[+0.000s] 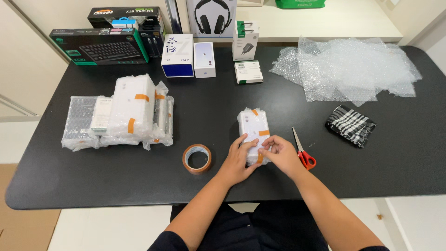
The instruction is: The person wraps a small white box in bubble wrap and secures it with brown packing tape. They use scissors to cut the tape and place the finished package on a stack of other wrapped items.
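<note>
A small white box wrapped in bubble wrap (253, 124) lies on the black table (223, 93), held together by orange tape strips. My left hand (239, 160) grips its near left side, fingers on top. My right hand (280, 153) presses on the near right end, fingertips on a tape strip. A roll of brown tape (196, 158) lies flat just left of my left hand. Red-handled scissors (301, 149) lie just right of my right hand.
Several bubble-wrapped parcels (121, 116) are stacked at the left. Loose bubble wrap sheets (348, 67) lie at the back right, a black-and-white striped bundle (350, 124) at the right. Boxed goods (139, 42) line the back edge, including a keyboard box and small white boxes.
</note>
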